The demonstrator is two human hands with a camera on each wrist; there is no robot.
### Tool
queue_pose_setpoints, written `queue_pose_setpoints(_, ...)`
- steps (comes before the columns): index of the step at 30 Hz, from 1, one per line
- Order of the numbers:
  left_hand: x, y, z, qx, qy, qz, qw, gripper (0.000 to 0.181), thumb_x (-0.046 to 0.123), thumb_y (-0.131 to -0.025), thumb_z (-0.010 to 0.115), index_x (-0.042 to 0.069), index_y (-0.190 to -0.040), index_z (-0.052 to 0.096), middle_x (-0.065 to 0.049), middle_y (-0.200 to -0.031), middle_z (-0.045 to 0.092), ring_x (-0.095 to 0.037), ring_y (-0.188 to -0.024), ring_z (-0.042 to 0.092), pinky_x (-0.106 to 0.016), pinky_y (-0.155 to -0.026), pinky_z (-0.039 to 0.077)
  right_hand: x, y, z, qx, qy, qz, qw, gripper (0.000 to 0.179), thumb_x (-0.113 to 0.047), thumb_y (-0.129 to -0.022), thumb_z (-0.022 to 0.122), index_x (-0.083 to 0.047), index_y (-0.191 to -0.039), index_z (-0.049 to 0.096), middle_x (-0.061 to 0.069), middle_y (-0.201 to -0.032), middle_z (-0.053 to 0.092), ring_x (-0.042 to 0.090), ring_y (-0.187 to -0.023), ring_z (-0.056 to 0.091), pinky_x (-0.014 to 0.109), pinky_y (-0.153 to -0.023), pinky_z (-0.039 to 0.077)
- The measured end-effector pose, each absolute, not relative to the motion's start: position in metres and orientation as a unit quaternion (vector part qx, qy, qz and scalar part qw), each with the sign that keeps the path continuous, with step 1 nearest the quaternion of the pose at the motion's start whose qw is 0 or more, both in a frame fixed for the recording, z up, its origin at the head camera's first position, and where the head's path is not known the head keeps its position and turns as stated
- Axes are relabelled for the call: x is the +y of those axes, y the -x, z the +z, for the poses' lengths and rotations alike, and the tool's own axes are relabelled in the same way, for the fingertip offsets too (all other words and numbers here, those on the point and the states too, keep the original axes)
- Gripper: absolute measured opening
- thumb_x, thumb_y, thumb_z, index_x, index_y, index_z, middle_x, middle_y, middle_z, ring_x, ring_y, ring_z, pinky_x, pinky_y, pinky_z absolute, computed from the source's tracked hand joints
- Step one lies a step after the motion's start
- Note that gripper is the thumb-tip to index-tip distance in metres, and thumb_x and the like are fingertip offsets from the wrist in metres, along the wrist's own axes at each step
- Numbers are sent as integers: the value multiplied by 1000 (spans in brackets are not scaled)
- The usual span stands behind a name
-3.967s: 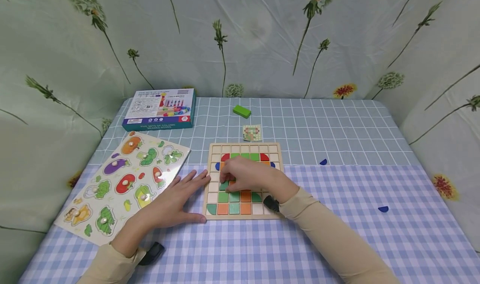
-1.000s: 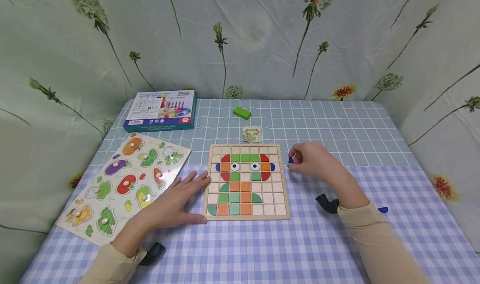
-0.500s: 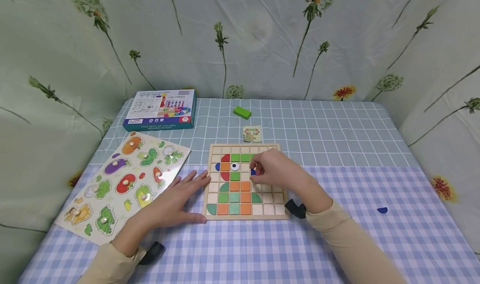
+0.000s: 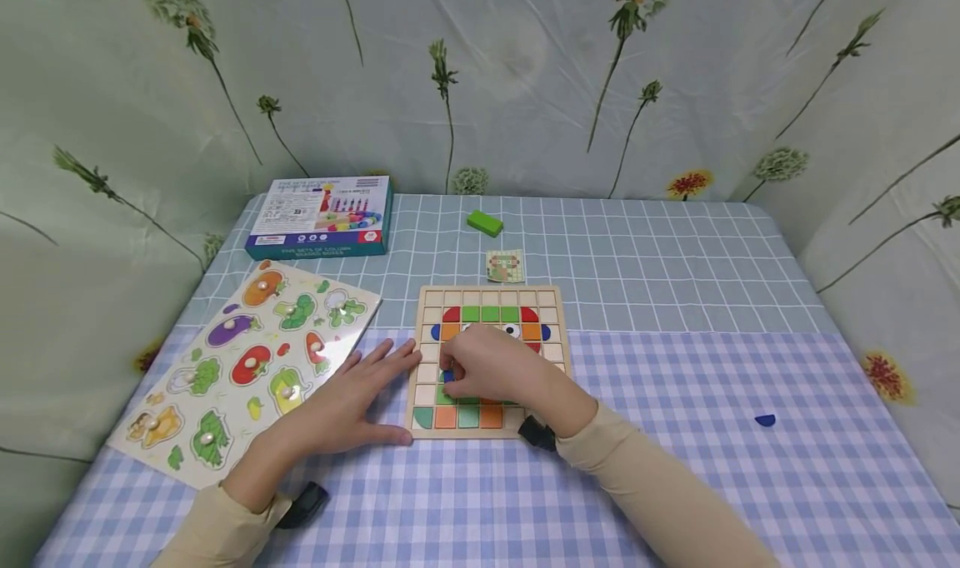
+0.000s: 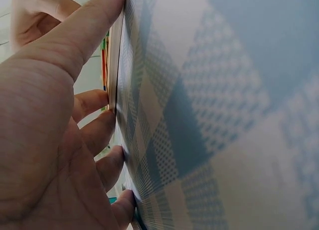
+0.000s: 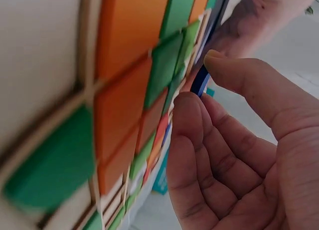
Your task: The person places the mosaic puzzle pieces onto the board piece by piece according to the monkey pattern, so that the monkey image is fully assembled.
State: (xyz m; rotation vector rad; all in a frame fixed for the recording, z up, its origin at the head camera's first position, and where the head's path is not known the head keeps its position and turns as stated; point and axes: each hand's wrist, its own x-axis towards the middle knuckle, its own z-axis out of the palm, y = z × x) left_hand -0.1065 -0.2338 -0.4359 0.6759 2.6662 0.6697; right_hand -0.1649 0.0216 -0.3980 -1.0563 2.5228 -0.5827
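Note:
A wooden grid board [image 4: 491, 294] lies mid-table, filled partly with coloured tiles that form a face and a body. My right hand [image 4: 498, 368] is over the board's left-centre cells. Between its thumb and index finger it pinches a blue half-round tile [image 6: 200, 81], held on edge; only a sliver of the tile [image 4: 448, 376] shows in the head view. My left hand [image 4: 352, 401] lies with fingers spread, its thumb and fingertips touching the board's left edge. Orange tiles [image 6: 119, 120] and a green quarter-round tile [image 6: 55, 165] sit in cells close to the right wrist camera.
Another blue half-round tile [image 4: 765, 421] lies on the checked cloth at right. Behind the board are a small pattern card [image 4: 505, 266] and a green block [image 4: 484, 223]. A vegetable peg puzzle [image 4: 247, 368] and a bead-set box [image 4: 318, 218] occupy the left side.
My right hand left the board, picked up a blue half-round tile from the table at right, and carried it left over the board. The left hand stayed on the board's edge.

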Motion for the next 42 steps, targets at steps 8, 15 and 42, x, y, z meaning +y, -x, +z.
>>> queue_pose_setpoints(8,-234,105,-434,929,-241,238,149,105,66,-82,84,24,-168,39,-1,-179,30,-43,-166,22,-79,-127,12,0,161,-407,888,386,-181,175,19,-30,-95,84,-12,-99,79,-9,-64,55,6,-64,54,19,-62,45)
queue_pose_setpoints(15,-235,106,-435,930,-242,237,145,105,67,-82,84,25,-167,40,-1,-178,31,-42,-166,22,-79,-128,13,-7,158,-409,892,396,-156,153,22,-35,-94,85,-15,-102,81,-10,-71,60,7,-69,56,20,-64,46)
queue_pose_setpoints(42,-236,107,-437,930,-243,238,142,103,66,-82,84,25,-167,41,-2,-178,32,-43,-166,23,-79,-128,12,-8,157,-406,885,408,-162,155,11,-25,-97,82,-15,-99,81,-10,-81,66,6,-74,57,17,-66,46)
